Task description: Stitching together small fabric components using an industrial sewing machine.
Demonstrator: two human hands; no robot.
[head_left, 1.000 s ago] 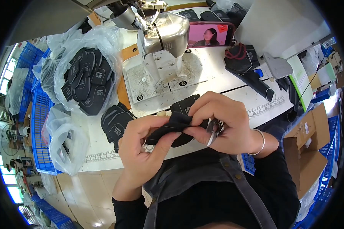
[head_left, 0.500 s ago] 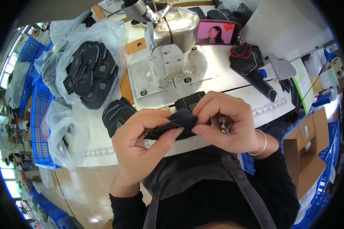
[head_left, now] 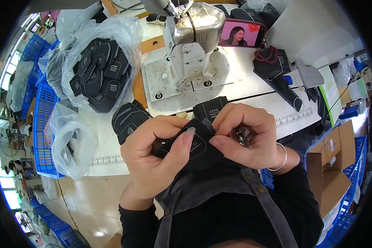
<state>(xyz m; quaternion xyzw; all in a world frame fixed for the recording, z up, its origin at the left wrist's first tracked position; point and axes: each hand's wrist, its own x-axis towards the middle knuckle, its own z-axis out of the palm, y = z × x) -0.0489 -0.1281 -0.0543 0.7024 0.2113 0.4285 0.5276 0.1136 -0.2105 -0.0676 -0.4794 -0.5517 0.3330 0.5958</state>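
Note:
Between my hands, above the table's front edge, is a black fabric piece (head_left: pixel 200 151) with a pale printed outline. My left hand (head_left: pixel 155 155) grips its left side, thumb laid on top. With thumb and fingertips, my right hand (head_left: pixel 248 136) pinches its upper right edge. Tucked inside the curled right fingers is a small metal tool (head_left: pixel 242 135), apparently thread snips, mostly hidden. Just beyond my hands lies a stack of similar black pieces (head_left: pixel 210 108). Another black stack (head_left: pixel 129 120) lies beyond my left hand.
A sewing machine (head_left: pixel 190 58) stands at the table's far middle. To its left, a clear plastic bag (head_left: pixel 134 41) holds several black pieces, near a blue crate (head_left: pixel 43 124). A phone (head_left: pixel 258 35) leans behind. At right are a black tool with a tube (head_left: pixel 283 91) and a cardboard box (head_left: pixel 330 165).
The black piece has been tilted so its printed face shows, and it sits slightly lower. My left thumb has shifted up over it. Both hands keep their hold.

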